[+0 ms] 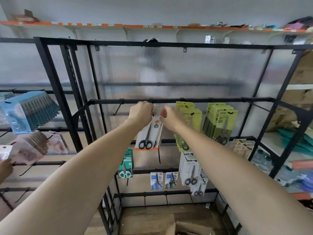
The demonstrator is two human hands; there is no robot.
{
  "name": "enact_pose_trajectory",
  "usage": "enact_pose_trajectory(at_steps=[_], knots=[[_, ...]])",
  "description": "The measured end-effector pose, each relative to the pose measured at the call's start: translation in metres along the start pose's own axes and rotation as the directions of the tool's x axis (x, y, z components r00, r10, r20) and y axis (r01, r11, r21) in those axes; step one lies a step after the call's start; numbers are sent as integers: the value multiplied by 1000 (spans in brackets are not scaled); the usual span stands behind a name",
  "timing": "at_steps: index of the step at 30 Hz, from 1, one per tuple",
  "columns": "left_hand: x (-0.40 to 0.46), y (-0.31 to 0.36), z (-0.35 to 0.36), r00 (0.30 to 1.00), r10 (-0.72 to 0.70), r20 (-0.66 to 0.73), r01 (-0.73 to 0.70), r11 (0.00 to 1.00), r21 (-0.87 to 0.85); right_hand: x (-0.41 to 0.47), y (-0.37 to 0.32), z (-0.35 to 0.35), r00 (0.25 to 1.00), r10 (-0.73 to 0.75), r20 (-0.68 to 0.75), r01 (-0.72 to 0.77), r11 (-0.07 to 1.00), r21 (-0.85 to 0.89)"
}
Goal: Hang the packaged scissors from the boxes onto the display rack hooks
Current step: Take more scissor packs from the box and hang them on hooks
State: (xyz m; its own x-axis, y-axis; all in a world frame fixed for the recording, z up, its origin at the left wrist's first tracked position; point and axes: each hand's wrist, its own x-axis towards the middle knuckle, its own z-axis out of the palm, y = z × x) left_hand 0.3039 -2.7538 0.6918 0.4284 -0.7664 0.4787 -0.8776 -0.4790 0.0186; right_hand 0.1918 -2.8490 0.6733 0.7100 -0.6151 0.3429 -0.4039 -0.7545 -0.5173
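A white-and-orange pack of black scissors (149, 134) hangs in front of the black display rack (169, 100), just under its upper crossbar. My left hand (141, 112) grips the pack's top left corner. My right hand (166, 114) pinches its top right edge. The hook behind the pack's top is hidden by my hands. An empty hook (118, 108) juts out to the left. Green scissor packs (189, 122) and a second green row (220, 124) hang to the right.
Lower bars carry teal scissors (126, 167), blue packs (156, 181) and white packs (191, 170). An open cardboard box (184, 227) lies on the floor below. Another person's hand (5, 168) works the left rack with blue packs (25, 111). Shelves with boxes stand right.
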Motion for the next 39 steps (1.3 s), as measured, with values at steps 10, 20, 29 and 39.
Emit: enact_pose_trajectory(at_steps=[10,20,29,39], knots=[[-32,-26,1,998,-61,-2,60,990,-129,-27,-2,36,995,13,101,-12,1000,-9],[-120,-52,74,924,44,380,20,986,-163,-101,26,115,927,199,319,-169,978,-118],[-185,-16,127,813,129,567,-66,989,-130,-181,55,148,879,285,383,-230,956,-183],[-237,66,188,605,275,747,-148,961,-234,-287,125,153,718,493,491,-462,865,-193]])
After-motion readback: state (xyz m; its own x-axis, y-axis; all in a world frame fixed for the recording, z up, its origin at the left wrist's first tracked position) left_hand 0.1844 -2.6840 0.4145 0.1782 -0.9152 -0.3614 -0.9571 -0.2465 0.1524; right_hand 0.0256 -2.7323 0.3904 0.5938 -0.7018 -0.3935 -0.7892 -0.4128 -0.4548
